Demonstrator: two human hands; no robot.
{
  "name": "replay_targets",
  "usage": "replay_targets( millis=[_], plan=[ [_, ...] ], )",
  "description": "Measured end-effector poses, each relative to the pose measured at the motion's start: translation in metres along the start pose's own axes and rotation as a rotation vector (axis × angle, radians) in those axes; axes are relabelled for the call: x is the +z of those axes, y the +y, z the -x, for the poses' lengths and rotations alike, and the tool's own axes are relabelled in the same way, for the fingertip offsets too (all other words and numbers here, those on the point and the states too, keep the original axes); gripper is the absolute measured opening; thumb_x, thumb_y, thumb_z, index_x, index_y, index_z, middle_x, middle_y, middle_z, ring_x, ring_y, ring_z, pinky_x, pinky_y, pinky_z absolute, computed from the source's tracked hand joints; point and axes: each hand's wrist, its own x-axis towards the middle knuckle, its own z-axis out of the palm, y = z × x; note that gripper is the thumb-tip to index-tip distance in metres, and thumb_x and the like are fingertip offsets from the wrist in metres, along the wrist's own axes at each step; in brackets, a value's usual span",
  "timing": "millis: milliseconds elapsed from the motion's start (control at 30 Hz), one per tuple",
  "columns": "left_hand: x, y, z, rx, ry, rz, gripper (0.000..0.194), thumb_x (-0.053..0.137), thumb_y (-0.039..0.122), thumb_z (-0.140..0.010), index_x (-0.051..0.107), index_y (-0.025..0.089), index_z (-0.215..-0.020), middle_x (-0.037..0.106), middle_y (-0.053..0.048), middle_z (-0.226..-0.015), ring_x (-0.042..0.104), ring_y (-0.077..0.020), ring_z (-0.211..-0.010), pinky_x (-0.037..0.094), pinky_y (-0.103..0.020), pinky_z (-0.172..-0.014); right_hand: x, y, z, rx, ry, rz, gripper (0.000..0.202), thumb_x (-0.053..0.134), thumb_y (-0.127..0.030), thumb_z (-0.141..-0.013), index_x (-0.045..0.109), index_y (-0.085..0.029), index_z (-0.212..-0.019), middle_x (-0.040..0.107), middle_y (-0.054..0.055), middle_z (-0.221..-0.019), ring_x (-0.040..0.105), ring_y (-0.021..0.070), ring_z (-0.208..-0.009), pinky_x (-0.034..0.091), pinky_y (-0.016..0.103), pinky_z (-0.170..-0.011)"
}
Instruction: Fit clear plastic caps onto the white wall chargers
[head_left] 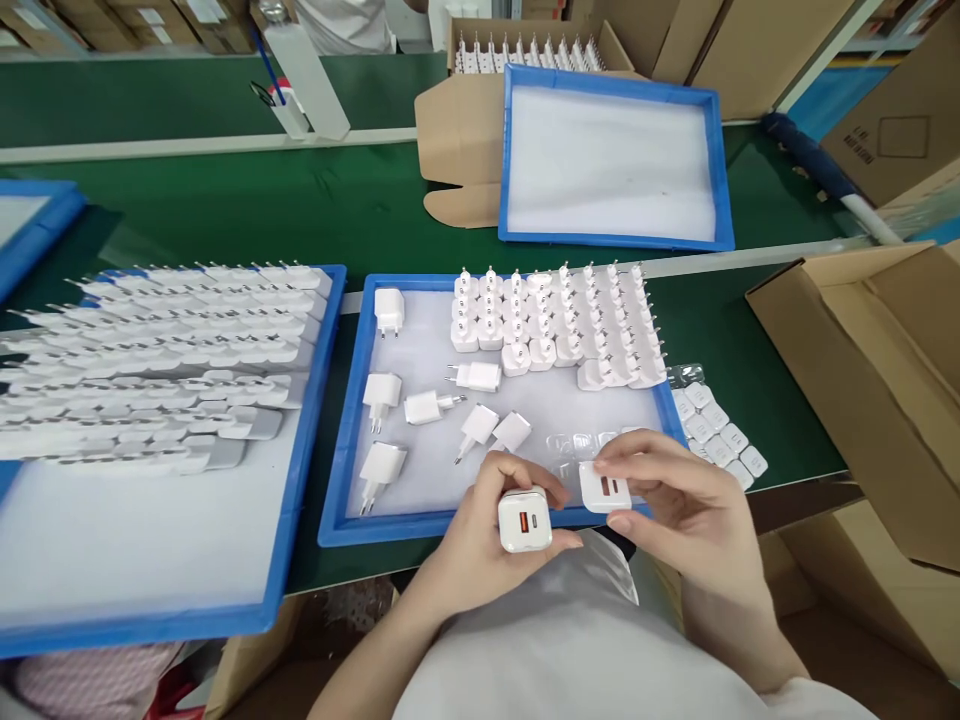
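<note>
My left hand (480, 535) is closed around a white USB wall charger (525, 535), its port face turned up toward me with an orange-lined USB slot and a smaller slot. Between the thumb and fingers of my right hand (690, 500) is a thin white square cover (604, 490) with two slots, held apart from the charger, just to its right. Both hands are over the front edge of a blue-rimmed tray (420, 530). Loose chargers (382, 465) lie in its left and middle, and rows of chargers (555, 310) stand pins up at its back right.
Several white square covers (720, 430) lie right of the tray. A second blue tray (277, 560) on the left holds dense charger rows (150, 370). Behind are another blue-rimmed tray (615, 160) and an open carton of chargers (525, 55). Cardboard boxes (862, 390) flank the right side.
</note>
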Motion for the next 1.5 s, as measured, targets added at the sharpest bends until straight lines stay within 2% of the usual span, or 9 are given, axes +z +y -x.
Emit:
replay_targets(
  millis=[67, 167, 300, 533, 800, 1100, 1233, 1333, 1500],
  plan=[
    [0.001, 0.003, -0.001, -0.002, 0.026, -0.046, 0.037, 0.080, 0.023, -0.083, 0.047, 0.025, -0.102, 0.065, 0.001, -0.094, 0.063, -0.0139, -0.079, 0.048, -0.025, -0.071, 0.006, -0.004, 0.003, -0.131, 0.020, 0.150, 0.042, 0.076, -0.011, -0.085, 0.072, -0.031, -0.121, 0.074, 0.007, -0.110, 0.072, 0.0228, -0.103, 0.064, 0.035, -0.085],
    [0.000, 0.008, -0.004, 0.001, 0.026, -0.145, 0.030, 0.074, 0.016, -0.083, 0.054, 0.024, -0.105, 0.062, 0.001, -0.092, 0.059, -0.0136, -0.077, 0.046, -0.025, -0.069, 0.016, -0.007, 0.004, -0.352, -0.031, 0.327, 0.047, 0.068, -0.007, -0.088, 0.065, -0.027, -0.130, 0.073, 0.011, -0.123, 0.070, 0.0279, -0.116, 0.062, 0.046, -0.095],
    [-0.001, 0.014, -0.006, -0.001, -0.020, -0.146, 0.020, 0.068, 0.014, -0.082, 0.056, 0.022, -0.096, 0.062, 0.000, -0.090, 0.060, -0.0156, -0.079, 0.047, -0.028, -0.071, 0.027, -0.007, 0.002, -0.514, -0.095, 0.512, 0.042, 0.065, -0.011, -0.090, 0.064, -0.023, -0.130, 0.074, 0.014, -0.123, 0.066, 0.0326, -0.124, 0.064, 0.051, -0.091],
    [0.000, 0.018, -0.005, 0.003, -0.070, -0.151, 0.016, 0.066, 0.024, -0.088, 0.052, 0.020, -0.093, 0.058, 0.000, -0.087, 0.056, -0.0154, -0.075, 0.046, -0.028, -0.068, 0.029, -0.004, 0.000, -0.550, -0.120, 0.577, 0.043, 0.070, -0.015, -0.088, 0.066, -0.024, -0.130, 0.075, 0.012, -0.122, 0.066, 0.0329, -0.125, 0.065, 0.050, -0.087],
    [0.003, 0.019, -0.004, 0.000, -0.084, -0.144, 0.014, 0.064, 0.018, -0.088, 0.050, 0.021, -0.090, 0.055, 0.002, -0.084, 0.053, -0.0132, -0.072, 0.044, -0.025, -0.065, 0.027, -0.006, 0.002, -0.580, -0.129, 0.650, 0.025, 0.068, -0.016, -0.090, 0.072, -0.020, -0.114, 0.076, 0.014, -0.119, 0.065, 0.0329, -0.125, 0.065, 0.047, -0.087],
    [0.004, 0.020, -0.004, 0.039, -0.097, -0.146, 0.016, 0.066, 0.016, -0.085, 0.052, 0.020, -0.092, 0.059, 0.000, -0.088, 0.058, -0.0147, -0.076, 0.047, -0.026, -0.068, 0.025, -0.008, 0.005, -0.579, -0.126, 0.695, 0.024, 0.069, -0.015, -0.089, 0.072, -0.022, -0.112, 0.074, 0.013, -0.119, 0.063, 0.0317, -0.125, 0.064, 0.046, -0.087],
    [0.003, 0.021, -0.003, 0.031, -0.092, -0.147, 0.019, 0.068, 0.016, -0.084, 0.053, 0.021, -0.094, 0.061, 0.001, -0.088, 0.060, -0.0147, -0.077, 0.047, -0.025, -0.068, 0.028, -0.011, 0.005, -0.566, -0.088, 0.718, 0.018, 0.067, -0.015, -0.091, 0.073, -0.022, -0.106, 0.072, 0.011, -0.108, 0.065, 0.0294, -0.118, 0.065, 0.043, -0.083],
    [0.003, 0.023, -0.002, 0.007, -0.093, -0.162, 0.019, 0.070, 0.016, -0.083, 0.053, 0.021, -0.092, 0.060, 0.001, -0.086, 0.059, -0.0142, -0.075, 0.046, -0.024, -0.066, 0.030, -0.014, 0.004, -0.573, -0.094, 0.714, 0.015, 0.064, -0.013, -0.093, 0.073, -0.019, -0.104, 0.069, 0.010, -0.105, 0.066, 0.0274, -0.114, 0.066, 0.040, -0.080],
    [0.002, 0.023, -0.001, 0.012, -0.095, -0.179, 0.020, 0.070, 0.016, -0.082, 0.055, 0.021, -0.096, 0.059, 0.001, -0.086, 0.059, -0.0141, -0.075, 0.046, -0.024, -0.064, 0.032, -0.016, 0.004, -0.561, -0.115, 0.677, 0.016, 0.060, -0.009, -0.095, 0.071, -0.015, -0.105, 0.066, 0.012, -0.107, 0.068, 0.0235, -0.109, 0.066, 0.036, -0.083]
  ],
)
